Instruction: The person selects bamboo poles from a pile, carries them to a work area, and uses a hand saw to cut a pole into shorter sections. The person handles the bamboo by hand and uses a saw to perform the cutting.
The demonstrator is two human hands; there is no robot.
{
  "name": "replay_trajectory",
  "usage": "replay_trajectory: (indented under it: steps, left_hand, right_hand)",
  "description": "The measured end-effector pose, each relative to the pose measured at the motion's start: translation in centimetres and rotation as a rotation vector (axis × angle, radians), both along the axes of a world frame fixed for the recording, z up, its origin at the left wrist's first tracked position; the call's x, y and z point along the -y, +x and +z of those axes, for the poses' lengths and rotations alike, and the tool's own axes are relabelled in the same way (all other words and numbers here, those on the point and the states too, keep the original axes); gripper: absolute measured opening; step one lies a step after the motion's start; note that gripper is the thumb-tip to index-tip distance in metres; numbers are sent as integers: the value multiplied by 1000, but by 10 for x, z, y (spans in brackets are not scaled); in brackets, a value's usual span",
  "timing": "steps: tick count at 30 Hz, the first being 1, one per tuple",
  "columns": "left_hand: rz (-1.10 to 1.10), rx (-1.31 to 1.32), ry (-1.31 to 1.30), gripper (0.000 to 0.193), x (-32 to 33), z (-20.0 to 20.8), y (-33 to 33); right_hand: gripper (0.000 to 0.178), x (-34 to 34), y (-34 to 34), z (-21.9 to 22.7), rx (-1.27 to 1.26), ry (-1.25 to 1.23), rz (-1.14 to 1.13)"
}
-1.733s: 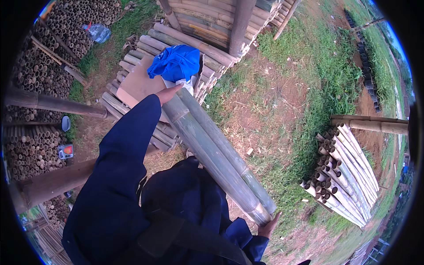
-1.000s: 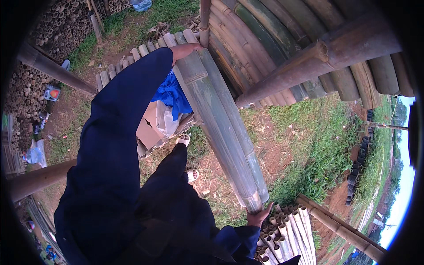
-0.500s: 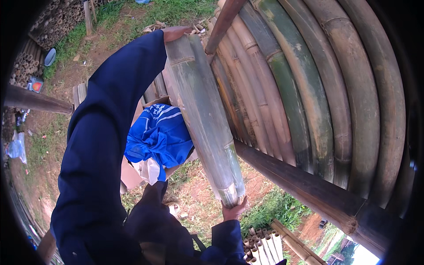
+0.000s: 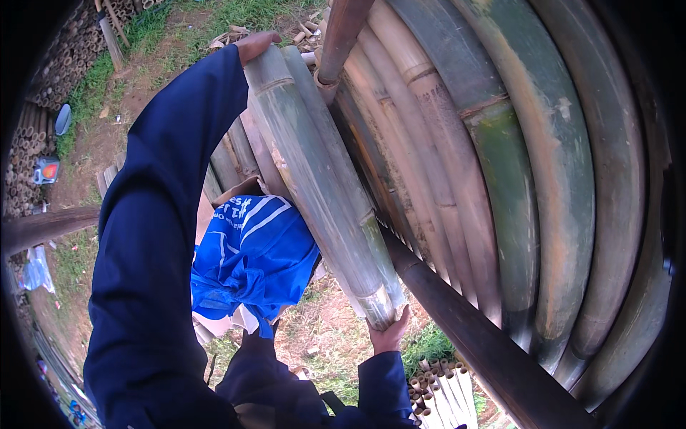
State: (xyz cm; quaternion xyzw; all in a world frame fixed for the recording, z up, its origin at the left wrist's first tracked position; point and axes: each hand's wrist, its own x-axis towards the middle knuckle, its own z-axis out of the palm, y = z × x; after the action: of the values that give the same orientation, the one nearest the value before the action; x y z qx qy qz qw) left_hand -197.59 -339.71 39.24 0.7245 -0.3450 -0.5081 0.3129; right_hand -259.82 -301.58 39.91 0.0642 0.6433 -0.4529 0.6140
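Note:
My two hands hold a small bundle of split bamboo pieces, greenish grey and laid side by side, slanting from far left to near right. At the far end, my left hand is closed over the edge, its fingertips partly hidden. My right hand grips the near end from below, fingers round the rim. Left of the bundle, a knotted blue cloth bag with white print sits in a cardboard box, close to my left sleeve.
Thick bamboo poles are stacked along the right. A dark pole runs diagonally beneath them, and an upright post stands by the bundle's far end. Cut bamboo lengths lie at the lower right. A grey container stands at far left.
The bundle's far end, with my left hand, has shifted left in view; its near end is slightly right. The stacked poles look larger and the blue bag sits lower. Both hands keep their grip.

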Motion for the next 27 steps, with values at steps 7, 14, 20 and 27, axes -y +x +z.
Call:
replay_trajectory:
  steps: [7,14,20,27]
  left_hand:
    - [35,94,10,47,7,-16,-7]
    - [21,-85,46,56,37,-122,25]
    - [347,216,-84,52,32,-143,29]
    - [337,618,-245,57,-27,-87,-8]
  right_hand:
    - [72,28,27,-19,-16,57,28]
    - [62,25,28,-50,-35,91,47]
    - [67,12,28,-61,-12,20,50]
    - [97,19,32,-50,-252,244,220]
